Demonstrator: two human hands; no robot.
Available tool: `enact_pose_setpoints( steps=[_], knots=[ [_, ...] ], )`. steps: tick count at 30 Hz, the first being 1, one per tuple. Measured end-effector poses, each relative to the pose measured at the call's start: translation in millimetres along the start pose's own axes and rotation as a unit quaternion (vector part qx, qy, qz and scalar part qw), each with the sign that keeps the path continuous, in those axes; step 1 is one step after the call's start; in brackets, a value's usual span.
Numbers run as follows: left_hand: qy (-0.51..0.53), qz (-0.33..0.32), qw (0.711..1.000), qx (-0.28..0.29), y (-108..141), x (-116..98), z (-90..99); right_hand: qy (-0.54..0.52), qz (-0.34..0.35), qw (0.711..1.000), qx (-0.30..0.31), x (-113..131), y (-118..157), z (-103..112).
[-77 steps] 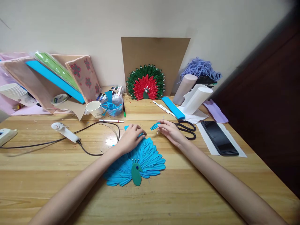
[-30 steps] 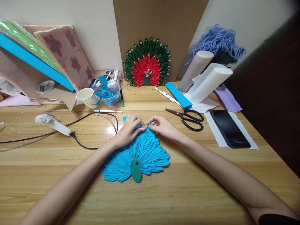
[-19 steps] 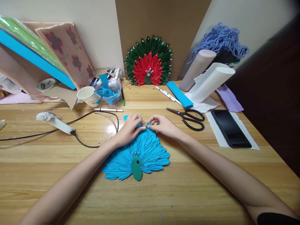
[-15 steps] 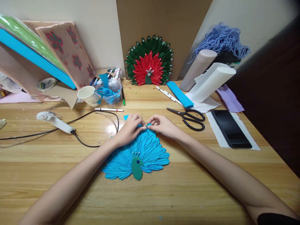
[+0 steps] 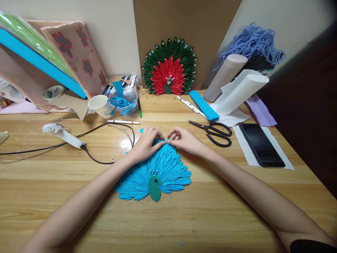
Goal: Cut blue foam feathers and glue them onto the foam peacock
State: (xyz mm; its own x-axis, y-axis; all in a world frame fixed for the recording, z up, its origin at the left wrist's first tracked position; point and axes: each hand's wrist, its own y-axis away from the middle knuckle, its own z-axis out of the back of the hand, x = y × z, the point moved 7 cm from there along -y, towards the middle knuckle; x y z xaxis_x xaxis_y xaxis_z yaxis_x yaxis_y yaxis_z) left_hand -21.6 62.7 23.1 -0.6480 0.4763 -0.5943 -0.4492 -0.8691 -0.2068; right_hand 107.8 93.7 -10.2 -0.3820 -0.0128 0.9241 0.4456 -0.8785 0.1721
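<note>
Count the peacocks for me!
2. The blue peacock lies on the table, its far edge at the left hand and right hand; the red-and-green peacock is behind it, in front of the brown board.

Peacock (image 5: 163, 171) on table (image 5: 226, 218), scissors (image 5: 206, 128) to its right; corded tool (image 5: 65, 137) left
</note>
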Motion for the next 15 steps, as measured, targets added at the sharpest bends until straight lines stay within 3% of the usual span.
enact_pose_setpoints(
  steps=[15],
  knots=[
    [-0.049, -0.032, 0.998, 0.023, 3.0, -13.9, 0.8, 0.027, 0.014, 1.000, -0.003, 2.2, -2.7, 1.4]
  ],
)
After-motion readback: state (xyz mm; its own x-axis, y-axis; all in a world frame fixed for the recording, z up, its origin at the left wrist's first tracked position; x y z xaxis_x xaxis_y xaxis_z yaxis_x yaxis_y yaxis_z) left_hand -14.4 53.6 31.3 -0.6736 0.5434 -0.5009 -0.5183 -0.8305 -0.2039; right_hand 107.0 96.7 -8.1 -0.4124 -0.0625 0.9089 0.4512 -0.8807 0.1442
